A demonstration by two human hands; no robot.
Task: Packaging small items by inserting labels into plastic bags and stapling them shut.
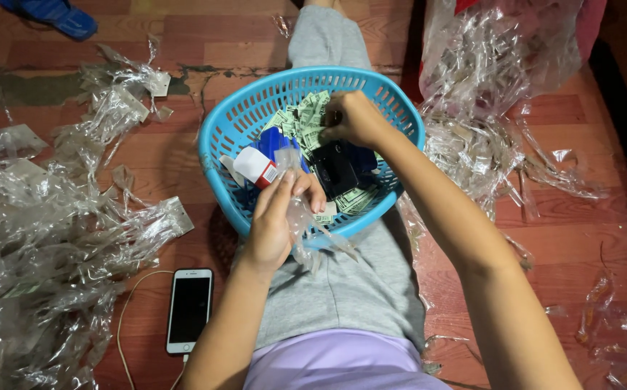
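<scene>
We see a moderately lit indoor view, with warm light falling from above and slightly ahead. The red-brown floor (pixel 580 238) reads evenly, while its far right edge and top right corner sink into deep shadow. Glare speckles the clear plastic wrappers (pixel 46 238) at the left and the heap at the upper right, washing out their detail. The blue basket (pixel 219 144) is sharp and saturated. The right hand (pixel 353 119) is slightly soft, the left hand (pixel 273 220) clearer. We note wide-angle bending near the frame edges and a faint reflection on the phone (pixel 189 309) screen.
</scene>
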